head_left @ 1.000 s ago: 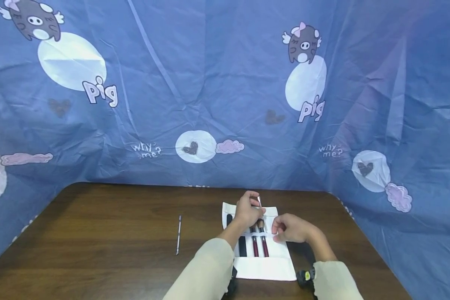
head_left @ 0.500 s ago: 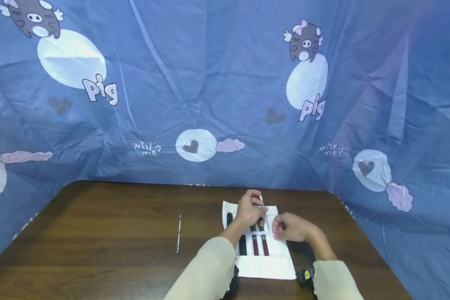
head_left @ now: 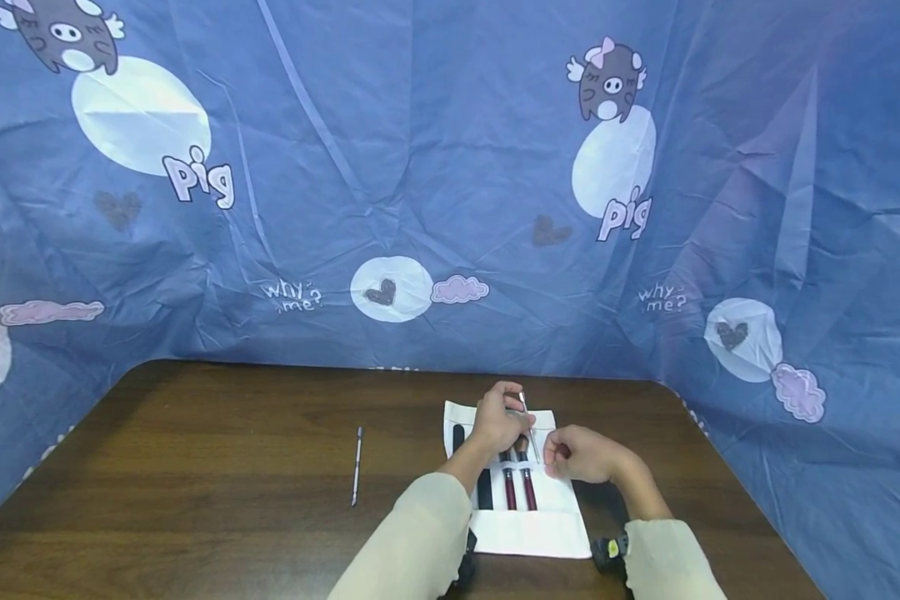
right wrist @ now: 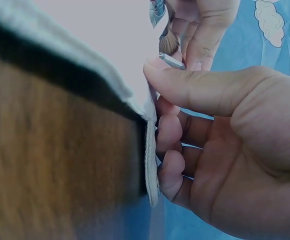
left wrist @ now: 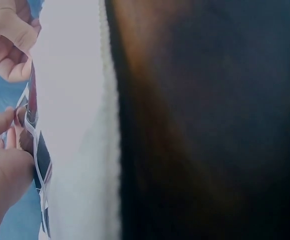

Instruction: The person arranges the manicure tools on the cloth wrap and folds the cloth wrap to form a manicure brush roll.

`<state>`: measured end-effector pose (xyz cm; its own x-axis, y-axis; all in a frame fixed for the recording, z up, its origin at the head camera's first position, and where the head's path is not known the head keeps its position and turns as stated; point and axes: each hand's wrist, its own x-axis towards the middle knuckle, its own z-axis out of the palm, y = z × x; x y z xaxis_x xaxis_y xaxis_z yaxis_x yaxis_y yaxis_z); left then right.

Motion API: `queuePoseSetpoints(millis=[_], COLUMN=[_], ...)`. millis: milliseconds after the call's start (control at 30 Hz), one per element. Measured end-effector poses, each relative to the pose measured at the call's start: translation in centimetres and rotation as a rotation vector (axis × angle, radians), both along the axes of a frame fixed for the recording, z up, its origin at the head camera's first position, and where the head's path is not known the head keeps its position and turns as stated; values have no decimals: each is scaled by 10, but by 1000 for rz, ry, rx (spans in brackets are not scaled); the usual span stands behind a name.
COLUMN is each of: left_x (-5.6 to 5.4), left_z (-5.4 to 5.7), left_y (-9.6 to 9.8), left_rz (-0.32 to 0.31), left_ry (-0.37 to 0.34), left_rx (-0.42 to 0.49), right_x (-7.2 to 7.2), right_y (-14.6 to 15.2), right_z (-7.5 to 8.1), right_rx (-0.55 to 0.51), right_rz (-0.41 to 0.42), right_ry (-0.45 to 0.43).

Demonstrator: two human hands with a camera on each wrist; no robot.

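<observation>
A white cloth brush roll (head_left: 528, 535) lies unrolled on the table under both hands. My left hand (head_left: 498, 422) pinches a thin silver metal stick (head_left: 522, 402) over its far part. The stick slants down, its lower end close to my right fingertips. My right hand (head_left: 588, 456) grips the roll at its right side; in the right wrist view the thumb (right wrist: 185, 90) presses on the cloth and the other fingers curl at its edge. Two red-handled brushes (head_left: 530, 492) sit under the roll's white strap (right wrist: 161, 22), beside a flat black strip (head_left: 484, 492).
A second thin metal stick (head_left: 357, 467) lies on the dark wooden table (head_left: 217, 475), left of the roll. Behind and to the sides hangs a blue printed cloth (head_left: 330, 225). Wrist straps with dark devices (head_left: 610, 552) sit near the roll's front corners.
The metal stick's lower end has shifted slightly to the right, toward my right fingertips. My left hand has moved a little right with it; my right hand has barely moved.
</observation>
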<state>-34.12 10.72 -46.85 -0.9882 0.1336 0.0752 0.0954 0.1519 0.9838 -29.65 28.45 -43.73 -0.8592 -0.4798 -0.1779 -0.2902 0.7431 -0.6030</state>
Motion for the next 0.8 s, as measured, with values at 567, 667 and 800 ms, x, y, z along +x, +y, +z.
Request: queuePoseSetpoints(millis=[567,667,800], left_x=[1,0,1], left_z=[6,7,7], left_y=[-4,-5,-7], left_rz=[-93,-95,-112], left_ry=[44,77,71], left_rx=[-170,-205,-226], right_x=[1,2,2], right_y=[0,0,0], right_z=[-1,-1,0], right_rx=[-12,-8,3], right_rz=[27,19,4], right_ry=[11,3,-5])
